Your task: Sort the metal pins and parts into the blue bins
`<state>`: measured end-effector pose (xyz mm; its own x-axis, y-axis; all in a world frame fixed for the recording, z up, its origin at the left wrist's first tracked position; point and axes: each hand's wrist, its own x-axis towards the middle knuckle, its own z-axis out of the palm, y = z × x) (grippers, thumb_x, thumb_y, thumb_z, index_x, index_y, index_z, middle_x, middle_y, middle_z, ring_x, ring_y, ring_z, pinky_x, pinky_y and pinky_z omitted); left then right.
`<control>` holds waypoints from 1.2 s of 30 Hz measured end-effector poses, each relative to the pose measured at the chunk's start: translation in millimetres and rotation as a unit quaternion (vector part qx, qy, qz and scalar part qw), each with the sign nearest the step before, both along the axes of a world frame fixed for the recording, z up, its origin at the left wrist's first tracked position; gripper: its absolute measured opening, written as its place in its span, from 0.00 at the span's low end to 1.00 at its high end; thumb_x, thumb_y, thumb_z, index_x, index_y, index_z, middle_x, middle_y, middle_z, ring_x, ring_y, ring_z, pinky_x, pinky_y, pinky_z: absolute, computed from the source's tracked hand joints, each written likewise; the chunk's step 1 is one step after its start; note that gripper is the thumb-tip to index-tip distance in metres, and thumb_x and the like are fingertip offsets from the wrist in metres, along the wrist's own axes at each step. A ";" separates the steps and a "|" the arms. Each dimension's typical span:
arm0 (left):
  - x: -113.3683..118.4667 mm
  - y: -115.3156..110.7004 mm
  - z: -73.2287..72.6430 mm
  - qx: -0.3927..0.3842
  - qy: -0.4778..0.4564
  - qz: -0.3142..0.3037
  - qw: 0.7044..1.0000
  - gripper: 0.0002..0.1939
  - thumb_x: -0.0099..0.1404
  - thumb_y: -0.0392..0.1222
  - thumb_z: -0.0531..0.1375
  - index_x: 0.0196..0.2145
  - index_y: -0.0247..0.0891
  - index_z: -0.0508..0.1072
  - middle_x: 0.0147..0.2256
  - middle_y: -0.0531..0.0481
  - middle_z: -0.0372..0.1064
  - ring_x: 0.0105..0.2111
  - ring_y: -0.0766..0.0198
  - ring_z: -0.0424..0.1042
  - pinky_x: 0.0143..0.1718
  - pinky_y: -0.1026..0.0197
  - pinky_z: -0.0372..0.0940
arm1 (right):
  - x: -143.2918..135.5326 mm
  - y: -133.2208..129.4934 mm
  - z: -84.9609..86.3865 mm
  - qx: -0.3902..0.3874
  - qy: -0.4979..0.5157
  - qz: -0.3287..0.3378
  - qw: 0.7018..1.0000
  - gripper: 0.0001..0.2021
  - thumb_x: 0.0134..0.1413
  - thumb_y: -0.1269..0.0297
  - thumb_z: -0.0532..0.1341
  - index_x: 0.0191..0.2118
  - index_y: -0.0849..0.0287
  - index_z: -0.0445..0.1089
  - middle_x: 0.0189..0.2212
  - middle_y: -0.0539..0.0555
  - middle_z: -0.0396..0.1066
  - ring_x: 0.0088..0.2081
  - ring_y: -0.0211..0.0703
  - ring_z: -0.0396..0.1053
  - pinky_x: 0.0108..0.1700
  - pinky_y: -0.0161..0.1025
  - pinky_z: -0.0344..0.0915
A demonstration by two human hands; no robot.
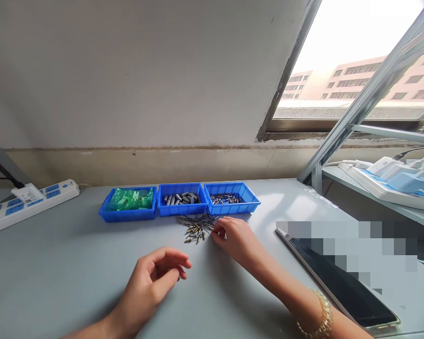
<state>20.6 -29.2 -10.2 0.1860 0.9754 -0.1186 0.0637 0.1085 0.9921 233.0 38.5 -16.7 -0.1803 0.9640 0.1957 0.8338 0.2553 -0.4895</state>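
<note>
A loose pile of thin metal pieces with brass-coloured ends (197, 227) lies on the grey table. My right hand (229, 235) is at the pile's right edge, thumb and fingertips pinched together; whatever is between them is too small to name. Nearer to me and to the left, my left hand (159, 278) hovers with its fingers curved and apart, holding nothing. Behind the pile stand a blue bin (182, 210) of grey metal parts and another blue bin (247, 207) of small metal pieces. A third blue bin (127, 216) at the left holds green plastic bags.
A dark-screened device (339, 278), partly pixelated, lies on the table at the right. Power strips stand at the far left (67, 189) and on a shelf (378, 186) at the right. A metal frame post (356, 103) rises by the window; the wall borders the table's back.
</note>
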 end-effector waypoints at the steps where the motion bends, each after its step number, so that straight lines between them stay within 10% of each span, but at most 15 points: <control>1: -0.1 0.3 0.3 0.002 0.000 0.001 1.000 0.07 0.56 0.38 0.60 0.32 0.39 0.77 0.33 0.48 0.77 0.32 0.60 0.73 0.38 0.61 0.67 | -0.6 -1.6 2.6 -0.002 0.012 0.001 1.000 0.07 0.47 0.74 0.58 0.23 0.60 0.71 0.23 0.53 0.71 0.26 0.41 0.66 0.30 0.37 0.61; 4: 0.0 0.7 2.7 -0.002 -0.007 0.004 1.000 0.08 0.57 0.40 0.60 0.35 0.40 0.77 0.34 0.49 0.77 0.32 0.60 0.73 0.38 0.61 0.67 | -7.0 -11.0 12.1 -0.065 0.133 0.054 0.988 0.07 0.51 0.65 0.59 0.26 0.60 0.71 0.23 0.51 0.71 0.25 0.37 0.65 0.27 0.34 0.61; 9: 3.8 0.0 9.1 0.003 -0.011 -0.015 1.000 0.08 0.57 0.43 0.63 0.35 0.40 0.77 0.32 0.49 0.75 0.34 0.59 0.71 0.37 0.61 0.65 | -28.0 -31.3 17.3 -0.306 0.422 0.152 0.840 0.14 0.44 0.54 0.66 0.25 0.62 0.70 0.18 0.46 0.65 0.19 0.29 0.55 0.19 0.28 0.51; 13: 6.0 0.6 8.0 0.058 -0.051 -0.010 0.997 0.04 0.58 0.41 0.64 0.28 0.39 0.78 0.30 0.51 0.71 0.33 0.61 0.71 0.37 0.62 0.65 | -36.0 -37.3 10.6 -0.350 0.463 0.155 0.799 0.17 0.40 0.51 0.69 0.24 0.63 0.71 0.17 0.46 0.64 0.18 0.28 0.56 0.19 0.28 0.50; 17: 5.4 1.3 5.3 0.075 -0.068 -0.017 0.995 0.03 0.57 0.40 0.65 0.27 0.39 0.78 0.32 0.50 0.70 0.33 0.62 0.71 0.36 0.63 0.67 | -34.8 -36.9 6.7 -0.345 0.448 0.168 0.807 0.17 0.41 0.51 0.68 0.26 0.63 0.73 0.18 0.47 0.65 0.19 0.29 0.58 0.19 0.28 0.52; 23: 4.5 1.5 9.9 0.031 -0.005 -0.003 1.000 0.07 0.59 0.44 0.63 0.28 0.39 0.75 0.30 0.50 0.74 0.33 0.61 0.71 0.37 0.63 0.65 | -29.0 -38.7 13.9 -0.129 0.388 0.109 0.906 0.10 0.52 0.58 0.61 0.28 0.60 0.72 0.26 0.51 0.70 0.29 0.35 0.65 0.28 0.31 0.61; 36: 6.4 0.2 12.1 -0.001 0.008 0.019 1.000 0.06 0.54 0.42 0.65 0.29 0.37 0.76 0.23 0.53 0.71 0.27 0.63 0.68 0.31 0.64 0.63 | -32.9 -44.3 15.5 0.001 0.346 0.189 0.919 0.05 0.51 0.73 0.58 0.27 0.60 0.69 0.25 0.50 0.68 0.28 0.36 0.64 0.28 0.33 0.60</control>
<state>27.0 -29.0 2.0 0.1465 0.9815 -0.1231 0.0761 0.1129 0.9907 200.1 -5.8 -1.2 -0.3345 0.8577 0.3905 0.1749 0.4637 -0.8686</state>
